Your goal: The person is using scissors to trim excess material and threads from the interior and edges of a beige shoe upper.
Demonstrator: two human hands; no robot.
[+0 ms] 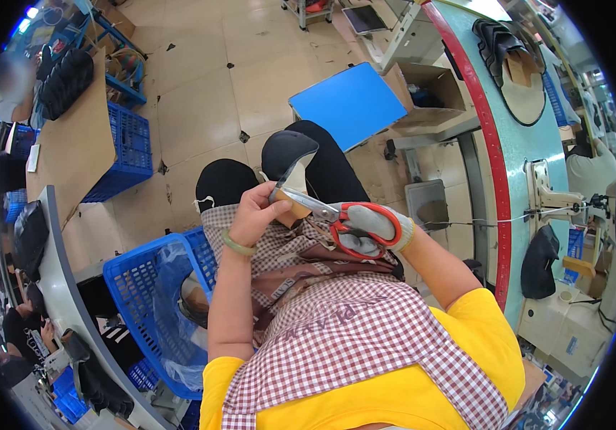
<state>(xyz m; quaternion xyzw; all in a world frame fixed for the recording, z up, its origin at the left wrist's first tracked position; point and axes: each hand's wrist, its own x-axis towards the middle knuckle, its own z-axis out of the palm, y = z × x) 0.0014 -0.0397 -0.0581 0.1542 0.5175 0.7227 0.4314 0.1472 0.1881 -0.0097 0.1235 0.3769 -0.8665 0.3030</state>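
A black shoe upper [288, 149] with a pale lining and a tan inner edge rests over my knees. My left hand [252, 215], bare and with a bangle on the wrist, pinches the upper's near edge between thumb and fingers. Scissors [311, 203] with red handles are in my right hand [372, 221], which wears a grey and white glove. Their blades lie across the tan edge, close by my left thumb. Whether the blade tips are apart is hidden by the upper and my left fingers.
At my left stands a blue crate [130, 287] with a clear plastic bag in it. A blue-topped low table [349, 102] is ahead. A green bench [530, 154] with a red edge runs along the right, bearing a sewing machine [546, 188] and stacked black uppers [496, 44]. Cardboard [78, 143] covers crates at far left.
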